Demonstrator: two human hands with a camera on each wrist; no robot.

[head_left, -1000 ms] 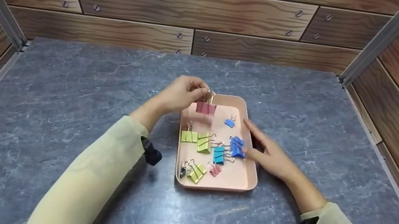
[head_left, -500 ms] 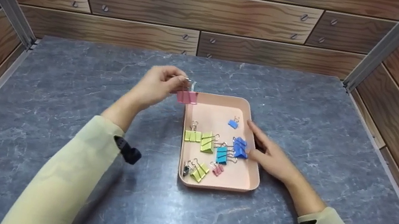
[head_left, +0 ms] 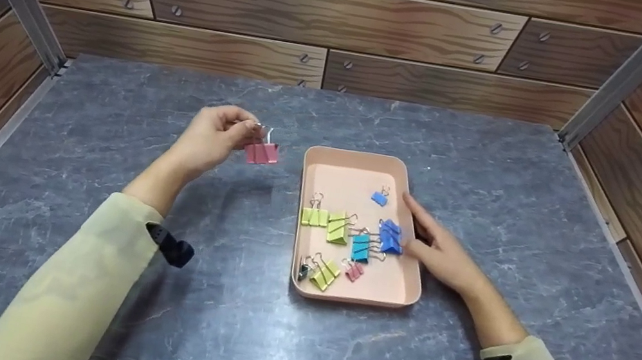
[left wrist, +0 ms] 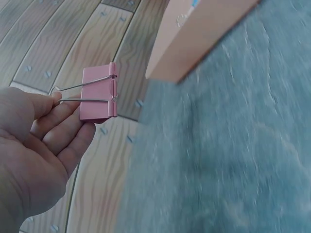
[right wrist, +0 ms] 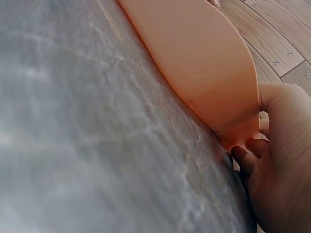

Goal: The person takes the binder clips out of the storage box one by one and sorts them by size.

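Left of the peach tray (head_left: 353,180), my left hand (head_left: 207,138) holds a large pink binder clip (head_left: 261,154) up over the table. Thumb and fingers pinch its wire handles, and the pink body (left wrist: 96,92) points outward in the left wrist view. At the tray's right side, my right hand (head_left: 449,253) grips the wall, thumb over the rim and fingers against the outer face (right wrist: 204,63). Inside lie several binder clips: yellow-green ones (head_left: 338,228), a teal one (head_left: 360,247), a blue one (head_left: 390,237), a small blue one (head_left: 380,198), a small pink one (head_left: 354,271) and a black one (head_left: 303,270).
A grey marbled tabletop (head_left: 243,330) lies under everything. Wood-patterned walls (head_left: 246,1) stand at the back and both sides, with metal posts (head_left: 625,78) at the corners. Each sleeve carries a black wrist device (head_left: 169,246).
My left hand has carried the large pink binder clip leftward, from over the tray to outside its left wall. My right hand keeps its hold on the tray. The head view has shifted slightly.
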